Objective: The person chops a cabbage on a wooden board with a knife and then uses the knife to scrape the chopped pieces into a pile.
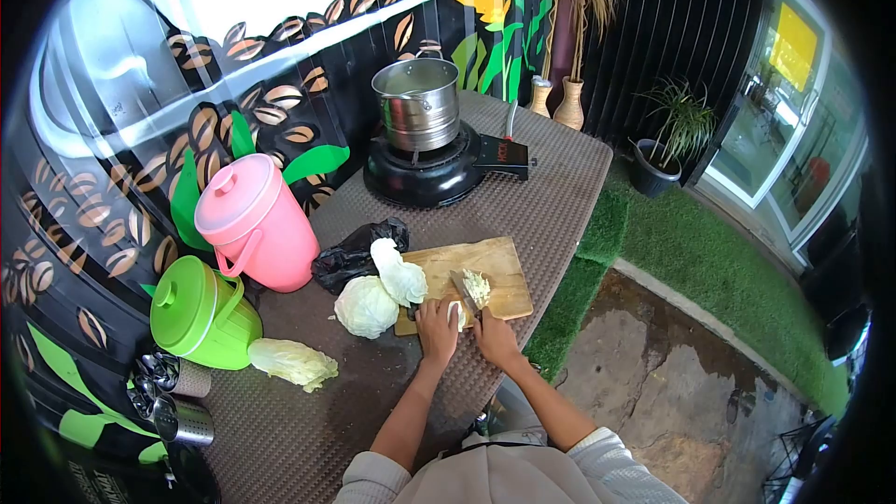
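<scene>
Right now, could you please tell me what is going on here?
A person's left hand steadies a pale piece of vegetable on the wooden board while the right hand holds a knife at a finely chopped pile. A cabbage head sits beside the board, and a metal pot stands on the black stove.

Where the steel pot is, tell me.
Head view, upper middle: the steel pot sits on the black stove, to the right of the pink jug.

On the brown woven-pattern table [261, 439], the right hand [497, 338] grips a knife [469, 288] beside chopped pale vegetable [477, 287] on the wooden board [509, 271], the left hand [437, 329] steadying a pale piece [457, 315].
</scene>
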`<state>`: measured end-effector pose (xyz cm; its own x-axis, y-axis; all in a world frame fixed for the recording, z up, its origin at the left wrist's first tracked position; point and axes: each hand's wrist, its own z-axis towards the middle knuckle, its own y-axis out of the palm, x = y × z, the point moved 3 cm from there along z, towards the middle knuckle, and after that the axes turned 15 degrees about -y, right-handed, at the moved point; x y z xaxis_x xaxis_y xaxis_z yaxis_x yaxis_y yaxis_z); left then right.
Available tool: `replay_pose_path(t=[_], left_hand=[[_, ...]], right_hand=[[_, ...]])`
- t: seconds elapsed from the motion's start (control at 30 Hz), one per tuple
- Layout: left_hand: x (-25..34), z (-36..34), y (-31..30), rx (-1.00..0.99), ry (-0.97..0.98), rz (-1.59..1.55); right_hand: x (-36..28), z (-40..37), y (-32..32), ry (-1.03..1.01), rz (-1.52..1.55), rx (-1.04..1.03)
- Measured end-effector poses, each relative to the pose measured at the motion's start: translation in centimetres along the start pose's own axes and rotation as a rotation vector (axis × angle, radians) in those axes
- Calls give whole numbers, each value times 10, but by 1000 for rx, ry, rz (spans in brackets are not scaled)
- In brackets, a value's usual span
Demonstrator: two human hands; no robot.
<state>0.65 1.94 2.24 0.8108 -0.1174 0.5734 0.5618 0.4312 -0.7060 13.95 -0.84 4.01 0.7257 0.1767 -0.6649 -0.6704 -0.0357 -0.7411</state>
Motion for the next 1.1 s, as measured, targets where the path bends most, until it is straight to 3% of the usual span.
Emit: replay_pose_path(t=[0.2, 0.53, 0.7, 1.1], left_hand=[[-1, 0, -5, 29, 33, -159], [3, 5, -6, -46, 77, -166], [2, 12, 6, -119, -52, -183], [-2, 11, 6, -51, 29, -188]], right_hand=[[0, -8, 12, 14, -22, -22], [-1, 15, 7, -18, -97, -50], [-2, 13, 3, -12, -82, -18], [-6, 5, 10, 22, -81, -21]])
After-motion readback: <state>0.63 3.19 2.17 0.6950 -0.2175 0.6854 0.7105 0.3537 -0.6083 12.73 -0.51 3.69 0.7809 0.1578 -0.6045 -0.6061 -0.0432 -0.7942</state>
